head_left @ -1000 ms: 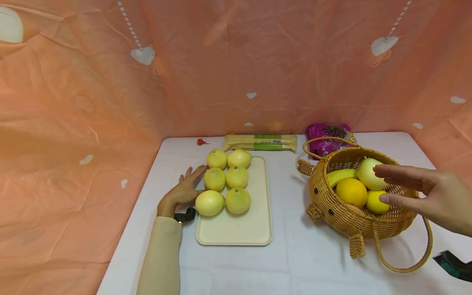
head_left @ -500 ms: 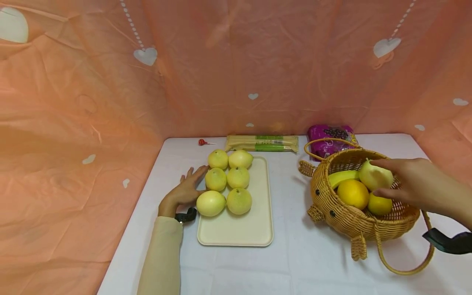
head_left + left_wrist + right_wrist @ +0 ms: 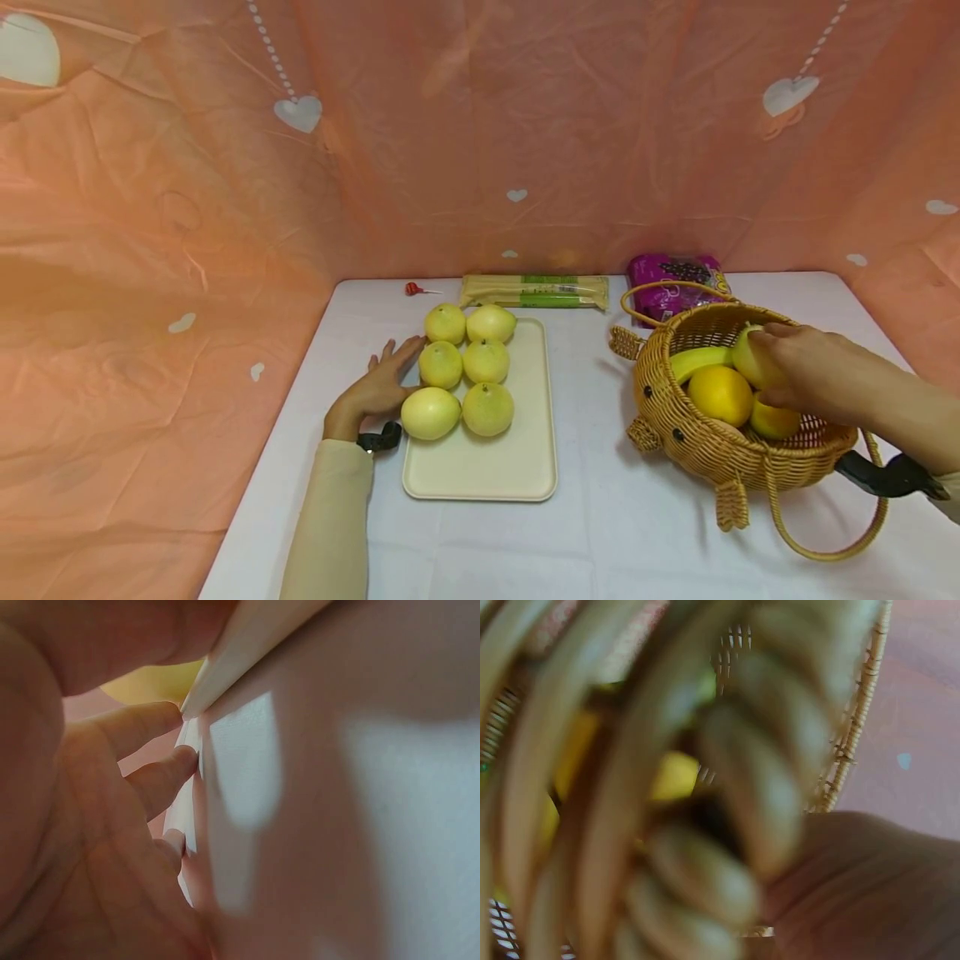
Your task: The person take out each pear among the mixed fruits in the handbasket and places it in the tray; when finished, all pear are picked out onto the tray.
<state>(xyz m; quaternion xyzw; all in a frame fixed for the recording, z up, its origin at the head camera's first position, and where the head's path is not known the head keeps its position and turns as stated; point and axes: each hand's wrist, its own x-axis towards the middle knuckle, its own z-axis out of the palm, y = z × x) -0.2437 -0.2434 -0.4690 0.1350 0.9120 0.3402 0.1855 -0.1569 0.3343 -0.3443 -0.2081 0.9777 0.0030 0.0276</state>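
In the head view, my right hand (image 3: 810,371) reaches into a wicker basket (image 3: 697,442) shaped like an animal. Its fingers and thumb curl round a pale green pear (image 3: 746,354), partly hidden by the hand. A banana (image 3: 699,362), an orange (image 3: 720,396) and a smaller yellow fruit (image 3: 772,419) lie beside it. The right wrist view is mostly filled by blurred wicker (image 3: 615,787). My left hand (image 3: 375,390) rests spread at the left edge of a cream tray (image 3: 480,471), its fingertips right at the tray's side in the left wrist view. Several yellow-green citrus fruits (image 3: 486,361) sit in two columns on the tray.
Behind the tray lie a long yellow-green packet (image 3: 532,292) and a red lollipop (image 3: 412,289). A purple packet (image 3: 671,279) stands behind the basket, partly covered by it. One basket handle (image 3: 832,554) loops toward the front. An orange curtain (image 3: 480,150) backs the white table (image 3: 600,533).
My right hand has moved left and down into the basket, its fingers closing round the pear. The left hand has stayed at the tray's edge.
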